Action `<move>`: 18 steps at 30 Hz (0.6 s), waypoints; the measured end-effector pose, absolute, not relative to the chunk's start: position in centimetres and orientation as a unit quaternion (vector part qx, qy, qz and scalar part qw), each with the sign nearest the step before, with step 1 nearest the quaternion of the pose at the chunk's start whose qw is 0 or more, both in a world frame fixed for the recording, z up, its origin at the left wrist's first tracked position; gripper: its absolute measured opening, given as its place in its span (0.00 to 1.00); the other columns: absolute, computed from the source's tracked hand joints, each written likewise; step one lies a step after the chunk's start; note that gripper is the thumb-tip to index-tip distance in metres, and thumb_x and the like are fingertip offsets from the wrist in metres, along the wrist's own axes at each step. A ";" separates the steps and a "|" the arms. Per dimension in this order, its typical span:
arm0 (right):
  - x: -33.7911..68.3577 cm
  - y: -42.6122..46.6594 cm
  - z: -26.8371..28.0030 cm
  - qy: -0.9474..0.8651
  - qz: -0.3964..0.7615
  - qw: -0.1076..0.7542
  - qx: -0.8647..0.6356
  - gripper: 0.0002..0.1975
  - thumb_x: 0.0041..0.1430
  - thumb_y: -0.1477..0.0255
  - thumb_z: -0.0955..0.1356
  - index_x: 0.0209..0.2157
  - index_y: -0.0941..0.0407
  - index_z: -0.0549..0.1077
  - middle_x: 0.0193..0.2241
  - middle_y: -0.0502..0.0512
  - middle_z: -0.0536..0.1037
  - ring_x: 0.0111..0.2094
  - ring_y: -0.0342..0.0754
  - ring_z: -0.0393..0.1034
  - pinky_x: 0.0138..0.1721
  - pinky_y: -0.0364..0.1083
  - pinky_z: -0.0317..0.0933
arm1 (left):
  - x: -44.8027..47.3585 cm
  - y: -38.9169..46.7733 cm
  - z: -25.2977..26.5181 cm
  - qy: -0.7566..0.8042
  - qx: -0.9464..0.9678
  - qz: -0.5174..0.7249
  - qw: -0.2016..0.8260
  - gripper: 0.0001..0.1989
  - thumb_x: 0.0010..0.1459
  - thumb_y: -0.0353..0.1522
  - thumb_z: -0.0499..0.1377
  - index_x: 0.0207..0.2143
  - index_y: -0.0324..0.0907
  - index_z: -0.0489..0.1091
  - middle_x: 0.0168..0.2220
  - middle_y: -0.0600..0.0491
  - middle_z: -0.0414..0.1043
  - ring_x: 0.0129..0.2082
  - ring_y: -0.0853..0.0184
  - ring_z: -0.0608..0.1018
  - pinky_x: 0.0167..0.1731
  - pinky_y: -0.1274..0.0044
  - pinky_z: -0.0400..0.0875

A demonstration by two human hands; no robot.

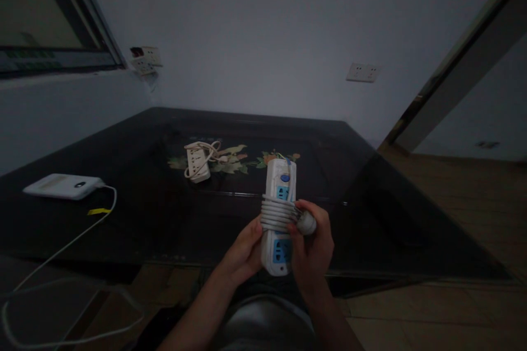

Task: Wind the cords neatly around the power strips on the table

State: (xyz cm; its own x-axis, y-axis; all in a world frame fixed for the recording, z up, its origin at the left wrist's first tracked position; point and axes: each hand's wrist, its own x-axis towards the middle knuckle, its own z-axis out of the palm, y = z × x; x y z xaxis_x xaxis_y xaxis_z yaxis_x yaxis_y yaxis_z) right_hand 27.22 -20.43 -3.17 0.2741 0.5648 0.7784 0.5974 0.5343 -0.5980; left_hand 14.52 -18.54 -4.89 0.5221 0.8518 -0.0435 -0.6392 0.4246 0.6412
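A white power strip (270, 255) with blue sockets and a blue switch is held up near the table's front edge, its long side pointing away from me. Its grey-white cord (276, 214) is wound several times around the middle. My left hand (246, 252) grips the strip from the left side, the thumb by the coils and the other fingers hidden beneath. On the right, my right hand (315, 241) pinches the plug end (307, 223) of the cord against the coils.
On the dark glossy table (230, 214), a second power strip (198, 162) with its own cord lies beyond my left hand. Farther left is a white device (66, 186) with a white cable (78, 238) trailing off the edge. Wall sockets (363, 72) sit behind.
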 end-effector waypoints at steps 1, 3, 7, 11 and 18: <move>27.1 -20.4 -3.3 -0.602 -0.015 0.636 -0.482 0.14 0.59 0.69 0.66 0.48 0.53 0.67 0.41 0.56 0.72 0.43 0.51 0.67 0.43 0.52 0.63 | 14.7 -18.7 -5.1 0.201 0.286 0.454 0.819 0.30 0.46 0.46 0.66 0.49 0.39 0.70 0.42 0.46 0.77 0.47 0.55 0.75 0.49 0.68 0.67; 27.0 -20.2 -3.7 -0.599 -0.020 0.641 -0.480 0.15 0.59 0.70 0.66 0.48 0.52 0.67 0.41 0.57 0.71 0.44 0.51 0.67 0.43 0.52 0.63 | 14.9 -18.9 -5.5 0.232 0.288 0.454 0.811 0.31 0.47 0.50 0.63 0.49 0.40 0.70 0.42 0.45 0.77 0.47 0.55 0.76 0.47 0.67 0.69; 26.7 -20.0 -4.4 -0.595 -0.029 0.651 -0.471 0.16 0.59 0.71 0.66 0.50 0.51 0.66 0.42 0.57 0.70 0.45 0.52 0.66 0.43 0.53 0.64 | 14.8 -19.2 -5.6 0.253 0.311 0.435 0.806 0.34 0.48 0.52 0.61 0.53 0.43 0.67 0.47 0.45 0.74 0.49 0.55 0.75 0.46 0.67 0.69; 26.6 -20.0 -4.6 -0.606 -0.028 0.648 -0.461 0.18 0.59 0.72 0.66 0.51 0.51 0.65 0.43 0.57 0.70 0.46 0.52 0.66 0.44 0.53 0.64 | 14.6 -19.4 -5.5 0.260 0.322 0.431 0.802 0.37 0.48 0.55 0.59 0.54 0.41 0.66 0.50 0.43 0.72 0.50 0.55 0.73 0.48 0.67 0.68; 27.6 -20.0 -4.6 -0.626 0.059 0.629 -0.458 0.15 0.59 0.71 0.66 0.48 0.52 0.68 0.42 0.56 0.73 0.44 0.51 0.68 0.44 0.51 0.65 | 14.3 -19.3 -4.8 0.277 0.374 0.473 0.748 0.49 0.45 0.43 0.68 0.65 0.50 0.46 0.53 0.45 0.69 0.48 0.57 0.74 0.47 0.68 0.68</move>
State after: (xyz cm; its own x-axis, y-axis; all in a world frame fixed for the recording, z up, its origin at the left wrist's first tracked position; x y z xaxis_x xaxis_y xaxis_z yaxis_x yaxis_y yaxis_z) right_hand 27.63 -20.02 -4.61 0.2103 0.6471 0.7329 0.4994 0.5733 -0.6495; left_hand 14.32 -19.25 -4.76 0.3997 0.9146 -0.0610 -0.5006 0.2735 0.8213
